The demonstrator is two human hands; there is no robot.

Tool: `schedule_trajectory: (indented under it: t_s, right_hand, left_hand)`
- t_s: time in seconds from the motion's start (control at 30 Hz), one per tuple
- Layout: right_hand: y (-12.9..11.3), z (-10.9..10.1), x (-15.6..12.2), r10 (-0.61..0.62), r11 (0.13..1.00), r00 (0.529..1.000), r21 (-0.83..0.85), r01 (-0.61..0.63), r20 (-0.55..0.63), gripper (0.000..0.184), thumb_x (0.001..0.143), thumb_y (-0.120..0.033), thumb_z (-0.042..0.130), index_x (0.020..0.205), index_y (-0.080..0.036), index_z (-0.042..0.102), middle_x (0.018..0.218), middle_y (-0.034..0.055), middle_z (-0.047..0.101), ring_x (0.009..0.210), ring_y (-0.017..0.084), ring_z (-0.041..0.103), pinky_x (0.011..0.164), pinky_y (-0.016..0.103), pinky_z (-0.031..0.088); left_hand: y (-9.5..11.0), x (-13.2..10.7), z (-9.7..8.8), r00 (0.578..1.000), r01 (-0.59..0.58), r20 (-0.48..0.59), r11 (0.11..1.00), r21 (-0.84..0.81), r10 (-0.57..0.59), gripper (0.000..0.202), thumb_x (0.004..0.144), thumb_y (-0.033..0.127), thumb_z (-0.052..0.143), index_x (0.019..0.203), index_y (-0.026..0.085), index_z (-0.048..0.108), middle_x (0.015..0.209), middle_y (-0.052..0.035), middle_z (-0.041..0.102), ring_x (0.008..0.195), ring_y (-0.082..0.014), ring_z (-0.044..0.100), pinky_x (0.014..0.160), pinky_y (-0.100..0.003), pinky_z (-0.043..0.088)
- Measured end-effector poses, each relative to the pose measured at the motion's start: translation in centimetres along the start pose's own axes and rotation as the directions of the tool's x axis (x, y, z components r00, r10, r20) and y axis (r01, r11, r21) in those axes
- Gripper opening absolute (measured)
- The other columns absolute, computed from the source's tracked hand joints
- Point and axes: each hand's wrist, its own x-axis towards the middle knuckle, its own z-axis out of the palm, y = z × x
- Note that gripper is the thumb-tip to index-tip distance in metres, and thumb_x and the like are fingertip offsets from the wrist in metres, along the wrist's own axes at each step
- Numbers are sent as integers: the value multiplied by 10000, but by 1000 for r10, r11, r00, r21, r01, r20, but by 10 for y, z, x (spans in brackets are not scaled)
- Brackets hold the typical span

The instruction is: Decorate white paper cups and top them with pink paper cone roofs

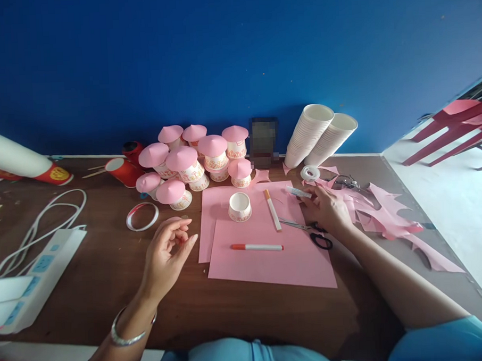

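Blue wall (pixel 203 54) rises behind a dark wooden counter (pixel 247 316), with a red plastic stool (pixel 457 119) off to the right on pale floor. Two overlapping pink paper sheets (pixel 269 272) lie mid-counter, and a white paper cup (pixel 240 210) with a printed band stands upright on them, mouth up. Right of the cup lies an orange-capped marker (pixel 273 210); nearer the person, a red-capped marker (pixel 258 247) rests sideways on the paper.

The right hand (pixel 328 209) has its grip pinching a slim, pale tube-like item (pixel 298 192) between thumb and fingers, above the paper's right edge; the exact kind is too unclear to tell. Black-handled scissors (pixel 306 227) lie just below that hand, blades over the paper; whether they touch the hand, I cannot tell. The left hand (pixel 165 255), a silver bangle (pixel 128 337) at its wrist, is left of the sheets, its grip loosely spread, fingers curled and thumb apart.

Beyond the left hand are a white tape ring (pixel 130 220) and a cluster of cups with pink cone tops (pixel 182 158). Two tall stacks of white cups (pixel 309 135) tilt near the wall, beside a small tape roll (pixel 310 172). Pink offcuts (pixel 388 216) spread at far right; a white power strip (pixel 55 266) lies at far left.
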Motion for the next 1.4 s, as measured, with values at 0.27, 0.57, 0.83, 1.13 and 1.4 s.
schedule_trajectory:
  t_s: [0.27, 0.57, 0.83, 1.13, 1.4]
  right_hand:
    - [-4, -3, -9, -253, 931, 967, -268, 249, 21, 232, 1012, -272, 550, 1179, -164, 668, 1220, 165, 744, 1116, 315, 702, 896, 428, 574]
    - [-16, -10, -3, -326, 893, 944, -314, 322, 42, 307, 1006, -247, 550, 1294, -176, 632, 1276, 145, 725, 1129, 307, 699, 900, 421, 575]
    - [-33, -16, 11, -370, 831, 927, -424, 360, 62, 456, 1032, -287, 493, 1463, -140, 530, 1098, 176, 719, 999, 327, 677, 794, 417, 552]
    - [-74, -1, 109, -382, 763, 905, -489, 423, 188, 620, 1052, -292, 426, 1639, -158, 281, 1049, 158, 629, 906, 289, 587, 711, 384, 461]
    - [-75, 20, 137, -333, 762, 920, -515, 392, 207, 621, 1020, -183, 366, 1628, -79, 288, 1103, 213, 618, 946, 326, 585, 763, 436, 443]
  left_hand:
    - [-22, 10, -20, 978, -141, -97, 928, 344, 185, 318, 913, 304, 725, 1210, 211, 661, 1058, -49, 635, 833, -158, 627, 806, -325, 568]
    - [-35, 15, -24, 961, -164, -113, 853, 496, 251, 419, 902, 377, 728, 1253, 161, 652, 1162, -135, 628, 937, -237, 623, 871, -409, 576]
    - [-46, 18, -23, 975, -115, -109, 863, 491, 192, 455, 896, 422, 724, 1276, 186, 640, 1221, -164, 596, 1091, -301, 603, 899, -436, 578]
    - [-51, 23, -22, 962, -85, -191, 882, 463, 193, 429, 864, 409, 744, 1218, 181, 661, 1159, -106, 611, 912, -216, 621, 868, -412, 608]
    - [-52, 22, -25, 960, -61, -220, 892, 447, 175, 378, 857, 376, 754, 1183, 198, 684, 1163, -89, 604, 904, -204, 636, 853, -408, 623]
